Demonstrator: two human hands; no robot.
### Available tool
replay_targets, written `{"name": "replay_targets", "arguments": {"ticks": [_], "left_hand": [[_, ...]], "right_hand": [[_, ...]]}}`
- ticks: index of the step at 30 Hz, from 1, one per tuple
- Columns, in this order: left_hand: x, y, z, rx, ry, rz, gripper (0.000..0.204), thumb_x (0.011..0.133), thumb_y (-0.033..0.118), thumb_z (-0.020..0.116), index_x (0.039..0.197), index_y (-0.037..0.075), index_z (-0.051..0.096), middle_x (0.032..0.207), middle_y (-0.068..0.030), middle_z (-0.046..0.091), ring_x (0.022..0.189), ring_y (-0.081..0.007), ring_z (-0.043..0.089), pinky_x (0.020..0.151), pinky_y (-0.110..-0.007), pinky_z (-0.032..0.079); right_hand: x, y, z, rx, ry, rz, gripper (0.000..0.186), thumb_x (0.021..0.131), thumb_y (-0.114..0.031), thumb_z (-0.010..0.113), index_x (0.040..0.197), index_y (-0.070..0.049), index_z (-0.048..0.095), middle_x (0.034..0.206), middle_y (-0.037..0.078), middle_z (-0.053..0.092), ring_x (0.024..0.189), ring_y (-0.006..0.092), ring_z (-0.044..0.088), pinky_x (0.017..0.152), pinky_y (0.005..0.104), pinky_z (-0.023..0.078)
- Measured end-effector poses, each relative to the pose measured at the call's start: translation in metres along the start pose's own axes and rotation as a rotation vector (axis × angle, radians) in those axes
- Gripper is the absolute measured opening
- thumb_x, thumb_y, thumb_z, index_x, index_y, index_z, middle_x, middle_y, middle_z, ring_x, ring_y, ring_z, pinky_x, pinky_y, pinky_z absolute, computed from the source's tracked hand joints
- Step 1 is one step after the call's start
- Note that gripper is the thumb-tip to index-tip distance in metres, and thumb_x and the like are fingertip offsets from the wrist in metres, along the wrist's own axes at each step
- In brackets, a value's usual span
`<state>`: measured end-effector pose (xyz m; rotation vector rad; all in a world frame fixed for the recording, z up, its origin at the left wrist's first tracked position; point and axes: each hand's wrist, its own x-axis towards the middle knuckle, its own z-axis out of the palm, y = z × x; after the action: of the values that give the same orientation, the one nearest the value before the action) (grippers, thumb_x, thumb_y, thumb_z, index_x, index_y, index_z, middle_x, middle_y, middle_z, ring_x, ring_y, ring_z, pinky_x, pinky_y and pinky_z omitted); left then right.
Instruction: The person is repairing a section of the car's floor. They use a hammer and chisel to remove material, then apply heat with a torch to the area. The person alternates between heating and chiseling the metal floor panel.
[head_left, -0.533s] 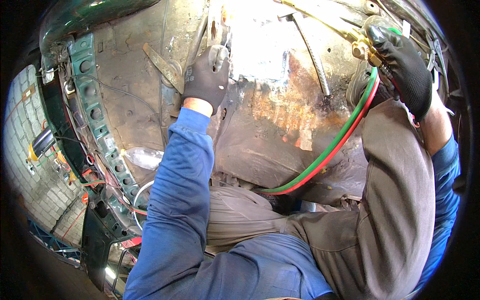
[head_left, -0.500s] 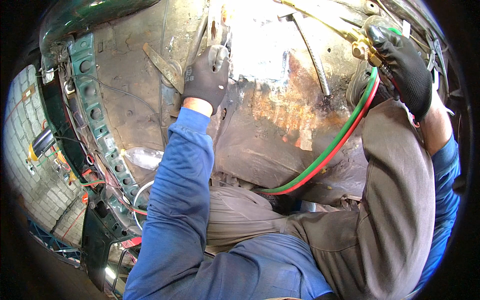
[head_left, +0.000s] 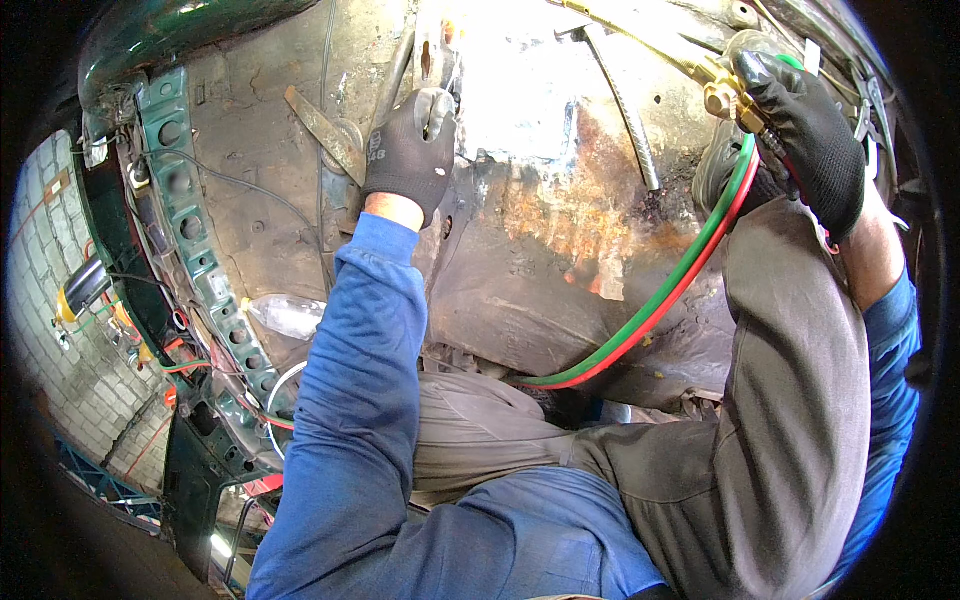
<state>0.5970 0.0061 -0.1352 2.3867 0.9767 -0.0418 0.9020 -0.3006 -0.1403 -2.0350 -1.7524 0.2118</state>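
Note:
My right hand (head_left: 808,140), in a black work glove, is closed around the handle end of a brass gas torch (head_left: 722,92). The torch's thin tube reaches up and left into the glare, and its tip is out of clear sight. Paired green and red hoses (head_left: 690,262) curve down from it toward my legs. My left hand (head_left: 414,150), gloved too, rests on a raised rail of the worn metal floor pan (head_left: 500,300), fingers curled in. Whatever those fingers may hold is hidden. Right of it, the floor shows a glaring bright patch with scorched, rusty metal below.
A hammer (head_left: 622,108) with a ridged handle lies between my hands. Left of my left hand is a flat metal strip (head_left: 325,135). A clear plastic bottle (head_left: 287,316) lies by my left forearm, beside the holed green sill (head_left: 190,228). Thin cables cross the floor.
My left hand has shifted very slightly to the left. My right hand and the torch look the same as before.

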Motion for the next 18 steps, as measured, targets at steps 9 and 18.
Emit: {"name": "replay_targets", "arguments": {"ticks": [9,18], "left_hand": [[0.0016,-0.002,0.0,-0.022,-0.011,0.024,0.022,0.1,0.011,0.065,0.119,0.001,0.071,0.1,-0.0171,0.076,0.093,-0.0197,0.072,0.084,-0.035,0.055],[0.0018,-0.0041,0.0,0.01,-0.013,-0.008,0.023,0.1,0.014,0.066,0.119,0.002,0.072,0.102,-0.0193,0.076,0.094,-0.0231,0.073,0.085,-0.037,0.056]], "right_hand": [[-0.0005,0.0035,-0.0003,-0.003,0.001,-0.03,0.032,0.095,-0.001,0.066,0.127,0.001,0.069,0.095,0.02,0.07,0.081,0.0326,0.07,0.077,0.0422,0.057],[-0.0014,0.0015,0.0,0.055,-0.007,0.022,0.03,0.09,0.002,0.068,0.12,0.003,0.07,0.097,0.022,0.07,0.086,0.035,0.07,0.081,0.0426,0.057]]}}
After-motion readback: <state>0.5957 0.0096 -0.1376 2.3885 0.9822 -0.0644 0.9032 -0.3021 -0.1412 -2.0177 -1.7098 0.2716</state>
